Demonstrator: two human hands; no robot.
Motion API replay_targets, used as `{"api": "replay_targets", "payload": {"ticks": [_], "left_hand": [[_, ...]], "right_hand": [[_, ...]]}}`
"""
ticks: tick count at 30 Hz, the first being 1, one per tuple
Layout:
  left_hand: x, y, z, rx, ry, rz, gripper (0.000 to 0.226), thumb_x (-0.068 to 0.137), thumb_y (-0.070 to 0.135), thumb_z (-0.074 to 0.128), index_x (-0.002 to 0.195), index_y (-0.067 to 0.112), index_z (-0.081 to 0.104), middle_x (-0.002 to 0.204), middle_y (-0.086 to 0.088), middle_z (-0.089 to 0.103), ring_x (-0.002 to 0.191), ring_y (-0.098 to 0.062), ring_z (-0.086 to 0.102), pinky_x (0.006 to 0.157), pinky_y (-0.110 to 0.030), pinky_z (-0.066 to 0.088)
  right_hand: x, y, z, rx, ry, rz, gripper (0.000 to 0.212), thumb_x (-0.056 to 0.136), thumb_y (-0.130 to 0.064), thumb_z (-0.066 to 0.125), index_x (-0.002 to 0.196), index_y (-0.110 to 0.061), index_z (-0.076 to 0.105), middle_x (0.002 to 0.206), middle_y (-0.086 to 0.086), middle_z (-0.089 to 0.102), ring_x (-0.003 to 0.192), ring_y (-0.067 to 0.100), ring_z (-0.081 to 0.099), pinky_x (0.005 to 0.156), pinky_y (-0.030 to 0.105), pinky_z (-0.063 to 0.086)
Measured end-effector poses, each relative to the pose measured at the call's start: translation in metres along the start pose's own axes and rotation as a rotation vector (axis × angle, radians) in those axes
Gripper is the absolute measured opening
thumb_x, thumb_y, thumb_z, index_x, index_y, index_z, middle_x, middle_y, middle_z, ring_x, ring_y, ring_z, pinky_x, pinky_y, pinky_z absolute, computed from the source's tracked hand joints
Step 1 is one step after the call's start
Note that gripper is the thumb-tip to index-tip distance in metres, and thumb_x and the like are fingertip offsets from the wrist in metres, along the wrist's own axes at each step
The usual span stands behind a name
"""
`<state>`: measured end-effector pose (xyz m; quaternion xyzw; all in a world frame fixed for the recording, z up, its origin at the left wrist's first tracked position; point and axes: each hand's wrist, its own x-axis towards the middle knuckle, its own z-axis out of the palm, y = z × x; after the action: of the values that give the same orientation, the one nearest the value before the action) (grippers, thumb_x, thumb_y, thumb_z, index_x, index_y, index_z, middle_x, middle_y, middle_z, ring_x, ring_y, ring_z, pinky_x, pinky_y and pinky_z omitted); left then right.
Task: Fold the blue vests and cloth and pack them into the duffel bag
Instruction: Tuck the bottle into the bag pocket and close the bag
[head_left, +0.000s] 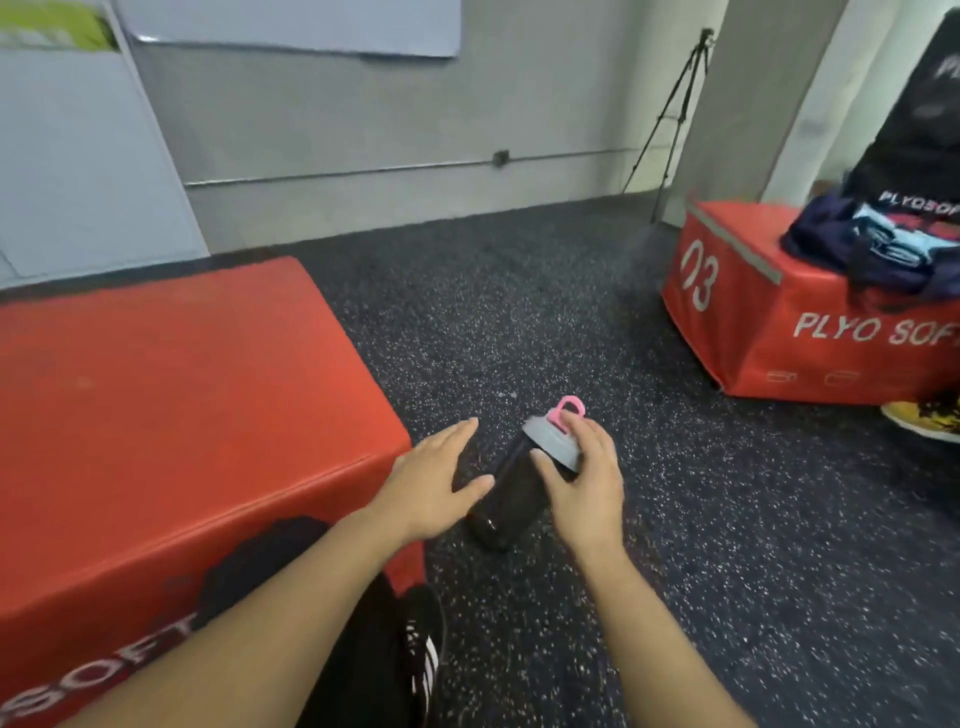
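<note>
A dark navy duffel bag (836, 244) lies open on a red foam box (753, 312) at the right, with light blue folded cloth (896, 241) showing in its mouth. In front of me a dark bottle (511, 499) with a grey lid (553, 441) and pink loop stands tilted over the floor. My right hand (582, 483) grips the bottle at the lid. My left hand (436, 478) hovers beside the bottle's left side, fingers straight, touching or nearly touching it.
A large red foam box (171, 405) fills the left. Speckled black rubber floor (519, 322) runs between the boxes. A tripod (675, 114) stands by the far wall. A black bag (919, 114) leans behind the duffel. My shoe (423, 654) is near the bottom.
</note>
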<state>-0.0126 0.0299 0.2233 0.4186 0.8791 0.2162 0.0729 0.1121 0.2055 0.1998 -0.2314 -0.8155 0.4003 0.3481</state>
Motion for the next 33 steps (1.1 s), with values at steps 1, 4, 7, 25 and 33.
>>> {"api": "replay_targets", "payload": {"ticks": [1, 4, 7, 25, 33], "left_hand": [[-0.003, -0.010, -0.019, -0.020, 0.034, -0.011, 0.092, 0.084, 0.076, 0.041, 0.161, 0.031, 0.015, 0.166, 0.009, 0.023, 0.151, -0.015, 0.025, 0.121, -0.046, 0.028], [-0.020, -0.037, -0.070, -0.042, 0.114, -0.046, 0.105, 0.071, 0.084, 0.038, 0.159, 0.031, 0.018, 0.164, 0.006, 0.028, 0.149, -0.014, 0.030, 0.118, -0.043, 0.033], [-0.046, -0.065, -0.114, -0.049, 0.202, -0.107, 0.102, 0.073, 0.074, 0.064, 0.157, 0.032, 0.023, 0.158, 0.008, 0.038, 0.142, -0.013, 0.041, 0.113, -0.039, 0.039], [-0.335, -0.268, -0.283, 0.147, 0.269, -0.389, 0.091, 0.079, 0.051, 0.078, 0.154, 0.038, 0.030, 0.147, 0.014, 0.049, 0.128, -0.006, 0.050, 0.107, -0.030, 0.043], [-0.465, -0.351, -0.296, 0.213, 0.426, -0.686, 0.099, 0.069, 0.081, 0.063, 0.150, 0.029, 0.041, 0.150, 0.009, 0.049, 0.135, -0.012, 0.047, 0.113, -0.032, 0.038]], "right_hand": [[0.011, -0.023, 0.011, 0.047, 0.003, -0.029, 0.049, 0.088, -0.024, 0.079, 0.131, -0.037, 0.059, 0.128, -0.017, 0.051, 0.120, 0.000, 0.052, 0.102, 0.011, 0.036], [0.031, -0.091, 0.051, 0.195, -0.003, -0.092, 0.046, 0.089, -0.024, 0.078, 0.127, -0.043, 0.060, 0.127, -0.020, 0.052, 0.120, -0.003, 0.052, 0.107, 0.024, 0.042], [0.034, -0.152, 0.093, 0.321, -0.015, -0.145, 0.048, 0.089, -0.025, 0.079, 0.126, -0.047, 0.058, 0.125, -0.027, 0.054, 0.122, -0.003, 0.053, 0.111, 0.032, 0.043], [-0.066, -0.367, 0.309, -0.405, -0.779, -1.327, 0.109, 0.071, -0.070, 0.074, 0.158, -0.049, 0.012, 0.163, -0.006, 0.032, 0.144, 0.024, 0.040, 0.112, 0.052, 0.036], [-0.129, -0.402, 0.378, -0.328, -0.769, -1.298, 0.091, 0.068, -0.073, 0.065, 0.151, -0.048, 0.038, 0.133, -0.009, 0.053, 0.115, 0.022, 0.054, 0.074, 0.037, 0.058]]}}
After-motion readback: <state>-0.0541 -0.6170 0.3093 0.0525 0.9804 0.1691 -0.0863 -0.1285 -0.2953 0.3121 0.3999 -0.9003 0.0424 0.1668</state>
